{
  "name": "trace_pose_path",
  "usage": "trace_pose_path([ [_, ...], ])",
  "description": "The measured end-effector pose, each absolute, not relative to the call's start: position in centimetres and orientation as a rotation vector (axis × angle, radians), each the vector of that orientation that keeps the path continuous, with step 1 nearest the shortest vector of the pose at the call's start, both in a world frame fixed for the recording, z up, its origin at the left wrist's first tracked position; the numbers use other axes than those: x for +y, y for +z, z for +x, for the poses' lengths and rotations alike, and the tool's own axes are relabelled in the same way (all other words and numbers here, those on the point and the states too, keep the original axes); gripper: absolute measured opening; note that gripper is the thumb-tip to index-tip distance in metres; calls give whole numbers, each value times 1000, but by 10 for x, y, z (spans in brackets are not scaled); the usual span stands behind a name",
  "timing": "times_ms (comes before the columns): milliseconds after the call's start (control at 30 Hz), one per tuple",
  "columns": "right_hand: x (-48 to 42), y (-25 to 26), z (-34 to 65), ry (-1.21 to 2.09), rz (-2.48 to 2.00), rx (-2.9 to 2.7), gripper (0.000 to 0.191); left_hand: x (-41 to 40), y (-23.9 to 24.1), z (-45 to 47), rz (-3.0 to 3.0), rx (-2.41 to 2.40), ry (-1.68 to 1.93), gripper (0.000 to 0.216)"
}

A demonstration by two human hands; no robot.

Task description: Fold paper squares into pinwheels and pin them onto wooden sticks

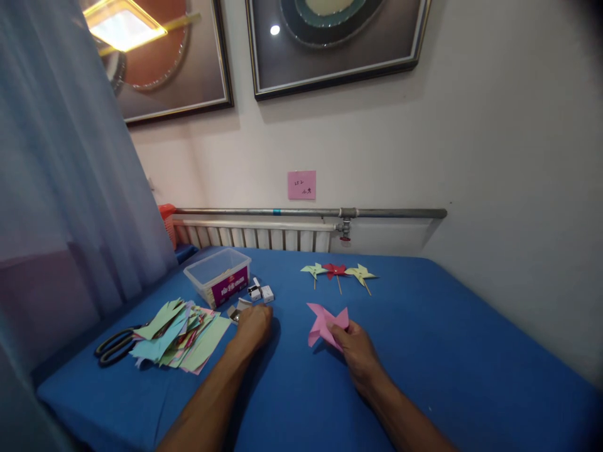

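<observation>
My right hand holds a pink paper pinwheel above the blue cloth, thumb on its front near the centre. No stick shows on it. My left hand is at a small opened box, its fingers curled down at the box. The fingertips and whatever they pinch are hidden. Farther back lie three finished pinwheels on sticks: a pale green pinwheel, a red pinwheel and a yellow pinwheel.
A clear plastic tub with a purple label stands behind my left hand, beside small white boxes. Left are coloured paper scraps and black-handled scissors. A curtain hangs left; a radiator and pipe line the wall.
</observation>
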State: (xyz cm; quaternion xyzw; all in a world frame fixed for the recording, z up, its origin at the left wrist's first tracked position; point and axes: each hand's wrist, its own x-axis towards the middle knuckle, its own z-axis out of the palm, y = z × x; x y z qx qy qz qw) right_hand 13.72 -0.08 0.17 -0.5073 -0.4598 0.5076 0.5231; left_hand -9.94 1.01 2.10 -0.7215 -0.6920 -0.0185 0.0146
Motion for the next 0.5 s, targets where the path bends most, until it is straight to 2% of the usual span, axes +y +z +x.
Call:
trace_pose_path([
  [133,-4,7,136,1230,-1215,-1095,34,7,23,-97,-2287,-2143,-97,30],
  [233,-4,7,136,1222,-1215,-1086,34,5,25,-91,-2363,-2130,-318,25],
  [433,-2,-3,133,1236,-1177,-1102,34,-5,28,-56,-2828,-2014,-1528,12],
  [500,-1,-8,131,1233,-1175,-1120,35,-8,27,-43,-2823,-1919,-1805,10],
])
